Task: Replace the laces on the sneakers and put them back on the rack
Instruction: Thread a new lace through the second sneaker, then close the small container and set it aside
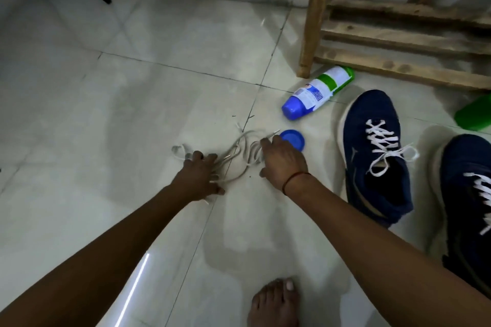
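Laces (239,152), grey, tangled on floor (132,87). Left hand (199,175): fingers splayed flat on them. Right hand (284,162): fingers extended, touching them. Blue cap (292,139) just beside right hand; sneakers (372,167) further right, near rack (398,34).

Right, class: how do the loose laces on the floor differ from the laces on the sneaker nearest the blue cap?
The loose laces look dull grey; the sneaker's laces are bright white. The loose laces lie tangled on the tiles; the sneaker's laces run criss-cross and end in a bow. The left hand and right hand rest on the loose laces; neither touches the sneaker's laces. Both are light-coloured cords.
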